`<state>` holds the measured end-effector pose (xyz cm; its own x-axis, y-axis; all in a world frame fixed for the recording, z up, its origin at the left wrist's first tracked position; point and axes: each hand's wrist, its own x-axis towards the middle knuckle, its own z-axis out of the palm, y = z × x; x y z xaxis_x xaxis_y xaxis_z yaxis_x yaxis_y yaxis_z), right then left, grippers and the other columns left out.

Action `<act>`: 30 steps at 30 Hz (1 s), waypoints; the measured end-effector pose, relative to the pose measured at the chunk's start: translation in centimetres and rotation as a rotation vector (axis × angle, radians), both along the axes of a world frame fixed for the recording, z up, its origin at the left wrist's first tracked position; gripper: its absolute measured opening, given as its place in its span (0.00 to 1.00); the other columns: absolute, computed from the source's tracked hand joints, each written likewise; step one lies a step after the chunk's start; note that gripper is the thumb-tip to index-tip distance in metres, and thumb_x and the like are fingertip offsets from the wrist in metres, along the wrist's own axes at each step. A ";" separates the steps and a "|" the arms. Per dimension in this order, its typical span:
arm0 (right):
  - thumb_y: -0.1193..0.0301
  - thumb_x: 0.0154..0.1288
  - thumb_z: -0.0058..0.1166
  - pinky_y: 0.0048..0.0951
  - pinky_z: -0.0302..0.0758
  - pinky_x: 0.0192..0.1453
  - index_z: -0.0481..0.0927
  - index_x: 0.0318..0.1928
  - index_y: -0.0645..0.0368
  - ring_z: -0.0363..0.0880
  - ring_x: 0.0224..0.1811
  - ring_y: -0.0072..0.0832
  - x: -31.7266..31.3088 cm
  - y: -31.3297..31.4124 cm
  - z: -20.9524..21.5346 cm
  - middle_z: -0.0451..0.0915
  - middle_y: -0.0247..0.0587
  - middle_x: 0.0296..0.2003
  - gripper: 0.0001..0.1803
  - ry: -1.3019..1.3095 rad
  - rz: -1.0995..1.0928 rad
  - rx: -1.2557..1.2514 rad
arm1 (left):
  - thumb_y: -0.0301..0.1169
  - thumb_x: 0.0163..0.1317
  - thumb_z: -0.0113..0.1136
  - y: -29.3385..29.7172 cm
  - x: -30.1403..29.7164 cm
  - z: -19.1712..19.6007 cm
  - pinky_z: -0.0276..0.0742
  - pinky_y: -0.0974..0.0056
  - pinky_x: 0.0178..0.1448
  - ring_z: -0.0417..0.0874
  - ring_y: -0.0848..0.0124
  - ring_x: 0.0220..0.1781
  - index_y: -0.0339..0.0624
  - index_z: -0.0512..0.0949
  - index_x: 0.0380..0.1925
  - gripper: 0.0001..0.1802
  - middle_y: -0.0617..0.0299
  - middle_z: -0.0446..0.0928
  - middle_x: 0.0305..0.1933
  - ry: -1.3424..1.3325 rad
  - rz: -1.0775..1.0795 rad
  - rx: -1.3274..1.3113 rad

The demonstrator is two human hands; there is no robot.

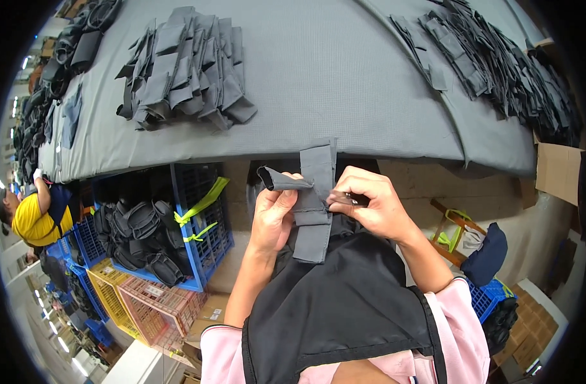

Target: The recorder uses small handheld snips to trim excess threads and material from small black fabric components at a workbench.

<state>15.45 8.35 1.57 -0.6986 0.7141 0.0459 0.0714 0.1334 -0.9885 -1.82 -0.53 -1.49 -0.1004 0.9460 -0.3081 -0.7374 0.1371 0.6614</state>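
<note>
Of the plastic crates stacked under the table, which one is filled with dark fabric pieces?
The large blue crate with yellow-green straps, directly under the table edge. The yellow crate and pink crate below it look empty.

Garment workshop: fabric-piece stacks [184, 67], padded table [344, 83], plastic crates [203, 217].

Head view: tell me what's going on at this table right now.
A person in a black apron holds a folded grey fabric strip in front of the grey padded table. The left hand pinches the strip's folded end; the right hand presses a small dark tool, too small to identify, against it. A pile of similar grey fabric pieces lies on the table. A blue plastic crate of dark items stands below.
</note>
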 end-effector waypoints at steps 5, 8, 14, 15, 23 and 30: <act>0.80 0.55 0.58 0.21 0.62 0.23 0.73 0.28 0.64 0.64 0.21 0.17 0.3 0.0 0.2 0.68 0.32 0.25 0.05 0.027 -0.031 -0.276 | 0.35 0.65 0.55 -0.2 -0.2 -0.3 0.70 0.68 0.46 0.74 0.72 0.39 0.39 0.73 0.35 0.10 0.59 0.74 0.37 0.050 0.060 -0.074; 0.79 0.57 0.54 0.18 0.60 0.21 0.71 0.28 0.63 0.62 0.21 0.16 1.8 -0.6 0.8 0.66 0.32 0.27 0.05 0.187 -0.098 -0.568 | 0.34 0.64 0.57 -0.3 -1.0 -1.1 0.65 0.69 0.55 0.72 0.77 0.48 0.40 0.76 0.42 0.11 0.67 0.76 0.45 -0.044 -0.008 -0.018; 0.80 0.57 0.49 0.22 0.50 0.13 0.63 0.23 0.59 0.53 0.09 0.17 8.1 0.5 0.8 0.61 0.34 0.22 0.10 0.880 -0.039 -0.854 | 0.33 0.64 0.57 -0.1 -1.1 -1.5 0.65 0.69 0.56 0.74 0.76 0.47 0.40 0.77 0.43 0.11 0.66 0.77 0.44 -0.007 0.036 -0.077; 0.81 0.57 0.48 0.22 0.50 0.14 0.63 0.23 0.58 0.54 0.09 0.18 8.9 0.9 0.4 0.60 0.33 0.20 0.10 0.953 -0.033 -0.841 | 0.33 0.64 0.57 0.0 -1.1 -1.3 0.65 0.69 0.56 0.74 0.76 0.47 0.40 0.77 0.43 0.11 0.66 0.77 0.44 -0.007 0.039 -0.075; 0.79 0.62 0.52 0.17 0.68 0.31 0.81 0.41 0.61 0.73 0.28 0.14 4.5 -1.4 1.5 0.80 0.31 0.30 0.08 -0.086 -0.353 -0.271 | 0.30 0.64 0.56 0.7 -0.5 -0.3 0.66 0.75 0.47 0.72 0.83 0.41 0.38 0.76 0.44 0.11 0.68 0.77 0.42 0.111 0.025 -0.167; 0.81 0.47 0.64 0.20 0.66 0.28 0.80 0.39 0.62 0.68 0.23 0.18 0.2 -1.2 2.1 0.72 0.33 0.25 0.15 -0.159 -0.110 0.061 | 0.30 0.62 0.58 1.6 0.5 1.8 0.67 0.76 0.42 0.72 0.84 0.35 0.36 0.80 0.39 0.10 0.70 0.78 0.34 0.256 0.016 -0.245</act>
<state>15.63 7.18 3.70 -0.6183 0.7858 -0.0131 0.2437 0.1758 -0.9538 -1.30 1.06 0.34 -0.2181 0.8447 -0.4888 -0.5552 0.3045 0.7739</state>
